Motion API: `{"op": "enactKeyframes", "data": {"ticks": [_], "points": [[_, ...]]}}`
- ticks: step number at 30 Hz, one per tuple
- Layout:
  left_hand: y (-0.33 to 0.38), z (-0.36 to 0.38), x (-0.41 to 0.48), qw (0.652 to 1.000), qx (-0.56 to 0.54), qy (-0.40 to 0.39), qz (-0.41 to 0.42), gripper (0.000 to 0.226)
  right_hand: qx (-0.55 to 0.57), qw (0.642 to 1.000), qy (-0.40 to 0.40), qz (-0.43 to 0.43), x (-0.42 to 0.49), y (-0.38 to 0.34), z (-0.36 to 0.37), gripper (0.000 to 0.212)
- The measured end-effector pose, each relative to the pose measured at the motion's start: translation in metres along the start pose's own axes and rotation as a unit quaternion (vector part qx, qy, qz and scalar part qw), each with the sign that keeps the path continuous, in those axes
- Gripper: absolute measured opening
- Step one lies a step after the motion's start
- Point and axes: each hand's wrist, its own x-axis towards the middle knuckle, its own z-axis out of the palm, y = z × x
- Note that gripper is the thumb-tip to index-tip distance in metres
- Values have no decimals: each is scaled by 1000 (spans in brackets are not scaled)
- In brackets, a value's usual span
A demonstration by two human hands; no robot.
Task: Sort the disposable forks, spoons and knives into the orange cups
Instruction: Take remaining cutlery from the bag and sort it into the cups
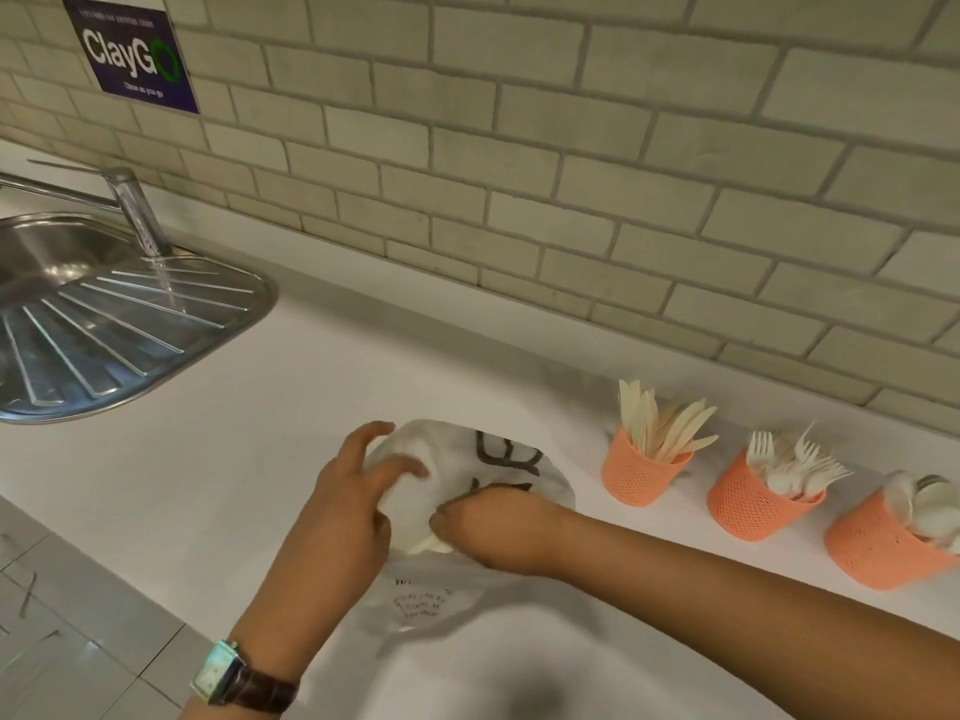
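Three orange mesh cups stand in a row at the right of the white counter. The left cup [636,472] holds several pale knives [662,428], the middle cup [753,504] holds white forks [795,462], and the right cup [878,543] holds spoons [930,504]. In the middle of the counter lies a white plastic bag [498,459] with dark print. My left hand [348,506] grips the bag's left side, fingers curled into the plastic. My right hand [498,527] is curled into the bag at its middle; its fingertips are hidden.
A steel sink [119,324] with a ribbed drainer and a tap [135,210] takes up the left. A brick-tiled wall [519,148] runs behind the counter, with a purple sign [130,54] at top left. The counter's front edge is at lower left.
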Motion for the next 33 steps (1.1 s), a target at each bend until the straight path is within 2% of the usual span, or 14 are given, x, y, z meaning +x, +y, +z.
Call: {"op": "enactKeyframes", "data": {"ticks": [2, 5, 8, 9, 11, 14, 16, 17, 18, 23, 25, 28, 30, 33], "points": [[5, -1, -3, 997, 50, -52, 37, 71, -3, 999, 12, 32, -3, 7, 2, 21], [19, 5, -2, 986, 116, -117, 33, 69, -8, 998, 16, 62, 5, 4, 17, 28], [32, 12, 17, 970, 212, -86, 85, 37, -150, 988, -18, 15, 11, -6, 15, 29], [35, 14, 27, 965, 219, -92, 109, 29, -120, 993, -21, 6, 8, -10, 11, 30], [40, 24, 44, 957, 218, -132, 134, 38, -53, 996, 34, 60, 12, -19, 2, 33], [30, 40, 70, 941, 268, -180, 106, 57, -92, 990, 12, 106, 35, -33, 27, 36], [20, 44, 84, 935, 294, -170, 104, 64, -62, 991, -23, 113, 38, -38, 27, 19], [14, 42, 88, 936, 295, -164, 101, 66, -67, 993, -18, 100, 34, -38, 22, 6], [7, 40, 90, 939, 288, -162, 95, 68, -52, 992, -30, 113, 24, -37, 16, 11], [-30, 37, 84, 959, 176, -197, 102, 75, -72, 980, 107, 148, -10, -24, 3, 14], [-31, 41, 82, 960, 114, -220, 129, 68, -111, 979, 110, 129, -14, -19, 6, 17], [-16, 45, 87, 962, 13, -231, 148, 43, -149, 984, 58, 80, -10, -22, 6, 13], [-4, 47, 94, 958, 38, -238, 154, 37, -173, 983, 30, 52, -5, -32, 5, 10], [2, 50, 108, 944, 168, -241, 151, 48, -193, 980, 34, 36, -9, -46, -2, 7]]}}
